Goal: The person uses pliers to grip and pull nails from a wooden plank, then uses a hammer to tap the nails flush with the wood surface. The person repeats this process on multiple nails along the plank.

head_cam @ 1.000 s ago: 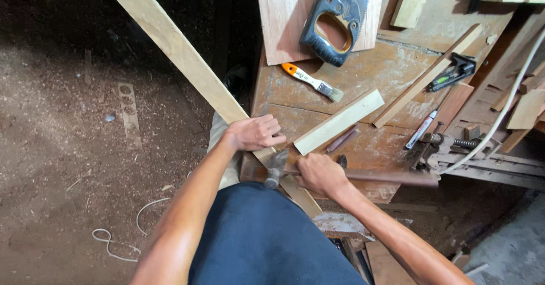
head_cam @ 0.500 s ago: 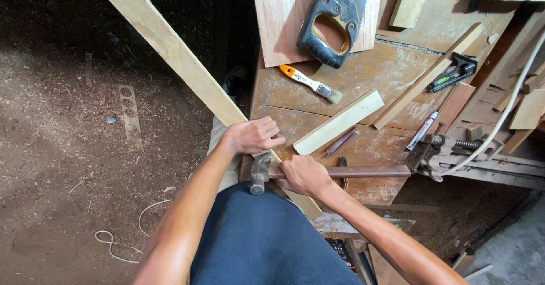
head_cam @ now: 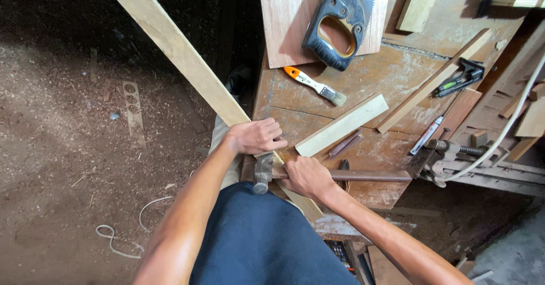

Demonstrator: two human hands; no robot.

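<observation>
Pressing flat, the left hand (head_cam: 255, 137) pins a long plank (head_cam: 181, 55) at the surface's (head_cam: 392, 75) near-left corner. The right hand (head_cam: 305, 177), fist closed, grips a hammer (head_cam: 263, 172).

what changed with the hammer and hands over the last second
The right hand slid toward the body along the bench edge, bringing the hammer head into view beside the long plank. The left hand stayed pressed on the plank. The saw, brush and short strip stayed put.
</observation>
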